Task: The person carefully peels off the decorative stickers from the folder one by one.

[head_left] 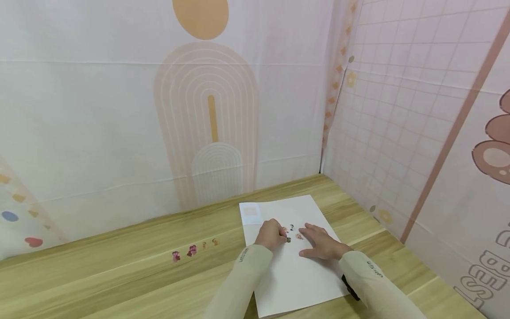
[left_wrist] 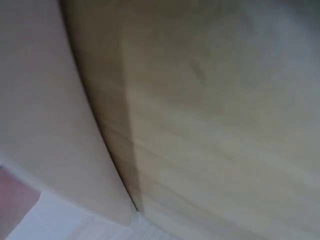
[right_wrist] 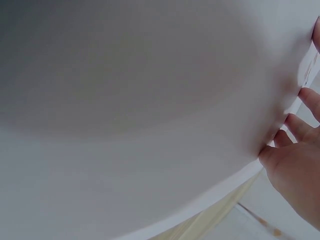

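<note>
With right grip (head_left: pixel 322 243) spread on large white rectangular paper sheet (head_left: pixel 296 283) and left grip (head_left: pixel 272 233) curled beside small flat multicoloured figures (head_left: pixel 299 236) on it; cannot tell if pinching one

On the tabletop (head_left: pixel 131 283), a paper sheet (head_left: pixel 296 281); on its far left corner, a rectangle (head_left: pixel 252 213); on it between left hand (head_left: pixel 271 233) and right hand (head_left: pixel 322 243), small figures (head_left: pixel 299 236); left of the sheet, four figures (head_left: pixel 192 250) in a row; behind the tabletop, a backdrop (head_left: pixel 99 115).
</note>
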Motion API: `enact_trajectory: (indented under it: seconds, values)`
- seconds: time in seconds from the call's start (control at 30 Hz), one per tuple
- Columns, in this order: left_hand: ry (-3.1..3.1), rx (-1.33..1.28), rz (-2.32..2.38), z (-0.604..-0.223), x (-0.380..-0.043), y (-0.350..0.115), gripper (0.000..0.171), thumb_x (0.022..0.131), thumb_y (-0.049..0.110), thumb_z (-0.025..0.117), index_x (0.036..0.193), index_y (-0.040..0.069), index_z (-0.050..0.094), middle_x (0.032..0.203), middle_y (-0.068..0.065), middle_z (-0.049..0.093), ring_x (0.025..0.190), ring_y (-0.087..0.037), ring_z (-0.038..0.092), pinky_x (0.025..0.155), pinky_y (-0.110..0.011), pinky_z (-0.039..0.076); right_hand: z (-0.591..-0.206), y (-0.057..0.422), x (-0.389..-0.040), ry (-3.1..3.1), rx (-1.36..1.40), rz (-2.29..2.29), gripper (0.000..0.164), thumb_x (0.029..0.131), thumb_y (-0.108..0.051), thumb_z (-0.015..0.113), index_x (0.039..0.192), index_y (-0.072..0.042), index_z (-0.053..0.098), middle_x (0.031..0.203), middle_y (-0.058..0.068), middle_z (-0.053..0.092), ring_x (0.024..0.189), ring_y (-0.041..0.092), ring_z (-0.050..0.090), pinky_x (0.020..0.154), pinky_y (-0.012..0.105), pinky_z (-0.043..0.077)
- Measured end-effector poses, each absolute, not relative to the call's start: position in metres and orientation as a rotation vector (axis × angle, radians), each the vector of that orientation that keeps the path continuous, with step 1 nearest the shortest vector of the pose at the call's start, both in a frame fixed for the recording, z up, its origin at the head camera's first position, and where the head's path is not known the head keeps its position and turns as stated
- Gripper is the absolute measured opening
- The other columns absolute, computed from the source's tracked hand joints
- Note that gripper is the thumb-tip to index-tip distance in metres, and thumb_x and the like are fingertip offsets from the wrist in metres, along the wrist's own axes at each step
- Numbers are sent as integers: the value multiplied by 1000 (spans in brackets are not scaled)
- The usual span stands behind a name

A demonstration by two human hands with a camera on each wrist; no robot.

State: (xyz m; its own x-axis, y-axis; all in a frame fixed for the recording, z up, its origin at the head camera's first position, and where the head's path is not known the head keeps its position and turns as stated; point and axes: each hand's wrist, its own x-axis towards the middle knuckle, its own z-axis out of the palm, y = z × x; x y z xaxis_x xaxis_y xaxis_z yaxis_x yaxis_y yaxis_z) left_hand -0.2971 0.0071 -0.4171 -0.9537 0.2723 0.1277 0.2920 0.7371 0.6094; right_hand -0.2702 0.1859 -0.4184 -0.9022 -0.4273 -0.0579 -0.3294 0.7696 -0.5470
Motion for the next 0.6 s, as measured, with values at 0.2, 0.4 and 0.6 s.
enact_trajectory:
  seconds: [0.2,0.4,0.6]
  values:
    - [-2895,-454,-1084,-417,-295,6,11,69,-1,72,61,5,66,59,1,59,55,-8,47,55,-21,41,-420,185,-272,2787,-587,-810,67,78,-29,66,130,3,38,139,26,22,126,42,16,99,55,14]
    - [-2883,-460,-1066,-417,-296,7,12,68,-2,71,60,4,65,61,0,58,56,-8,47,58,-21,41,-420,185,-272,2794,-587,-805,67,78,-30,66,130,3,38,139,26,22,126,42,16,99,55,14]
    - [-2882,-492,-1018,-418,-295,7,15,68,-3,70,59,5,63,58,2,54,55,-8,44,55,-20,38,-419,185,-271,2792,-599,-809,67,78,-30,66,129,3,38,138,26,23,126,43,16,99,55,14]
